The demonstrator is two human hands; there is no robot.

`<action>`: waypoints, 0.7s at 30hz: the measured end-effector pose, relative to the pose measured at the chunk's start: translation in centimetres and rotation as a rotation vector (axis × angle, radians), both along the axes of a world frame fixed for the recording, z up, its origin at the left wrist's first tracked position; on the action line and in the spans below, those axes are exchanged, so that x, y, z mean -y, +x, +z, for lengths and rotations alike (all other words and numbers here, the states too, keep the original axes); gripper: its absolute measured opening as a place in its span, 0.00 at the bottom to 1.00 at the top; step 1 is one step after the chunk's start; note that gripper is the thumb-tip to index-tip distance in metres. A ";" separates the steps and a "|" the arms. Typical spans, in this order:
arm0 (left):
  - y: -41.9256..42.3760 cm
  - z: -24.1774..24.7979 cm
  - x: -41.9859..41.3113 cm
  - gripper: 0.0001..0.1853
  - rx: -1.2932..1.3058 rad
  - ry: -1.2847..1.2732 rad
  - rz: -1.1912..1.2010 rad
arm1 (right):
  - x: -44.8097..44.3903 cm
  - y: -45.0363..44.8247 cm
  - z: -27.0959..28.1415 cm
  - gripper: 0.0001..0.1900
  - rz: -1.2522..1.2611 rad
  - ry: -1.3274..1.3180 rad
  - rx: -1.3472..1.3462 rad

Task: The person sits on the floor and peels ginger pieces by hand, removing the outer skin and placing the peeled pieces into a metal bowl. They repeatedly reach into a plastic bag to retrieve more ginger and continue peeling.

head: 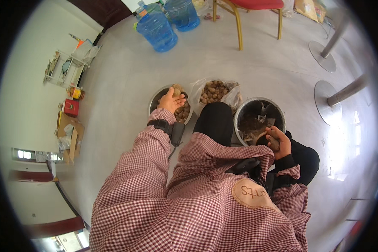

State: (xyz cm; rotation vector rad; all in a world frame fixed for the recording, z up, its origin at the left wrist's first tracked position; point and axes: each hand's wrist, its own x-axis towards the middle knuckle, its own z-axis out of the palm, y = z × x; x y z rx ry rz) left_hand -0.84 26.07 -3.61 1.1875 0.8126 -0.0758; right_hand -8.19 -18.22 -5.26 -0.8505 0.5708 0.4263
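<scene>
At the left, my left hand (171,101) is over a metal bowl (151,108) of roundish brown lumps (183,111), perhaps root vegetables or nuts. Its fingers are spread, with a larger tan lump (177,89) at the thumb; whether the hand holds that lump is unclear. Curled fingers of my right hand (280,143) grip a dark brown lump (273,143) beside the lower right rim of a metal basin (237,124). Brown matter and pale scraps (255,127) lie inside the basin. Between the two vessels, a clear plastic bag (234,94) stands open, full of small brown lumps (214,91).
My black-clad knee (214,121) rises just below the bag. Large blue water bottles (159,31) and a red chair with gold legs (238,28) stand ahead on the floor. Round metal pedestal bases (327,102) are at the right; a cardboard box (77,138) and a white rack (66,69) at the left.
</scene>
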 end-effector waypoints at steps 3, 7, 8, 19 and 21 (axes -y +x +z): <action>-1.5 -0.3 -3.1 0.25 -0.090 0.086 -0.076 | -0.1 0.0 0.2 0.21 0.013 -0.060 -0.043; -1.0 1.1 -0.7 0.17 -0.106 0.186 -0.170 | -0.5 0.3 0.2 0.25 0.033 -0.144 -0.048; -0.4 1.5 1.5 0.13 -0.045 0.219 -0.223 | -0.6 0.4 0.2 0.25 0.041 -0.137 -0.027; -1.5 2.6 27.7 0.16 0.654 0.651 -1.208 | -1.0 -0.1 1.5 0.17 0.106 -0.211 0.218; -1.8 2.5 27.6 0.15 0.633 0.561 -1.252 | -0.8 -0.2 1.4 0.17 0.097 -0.396 0.267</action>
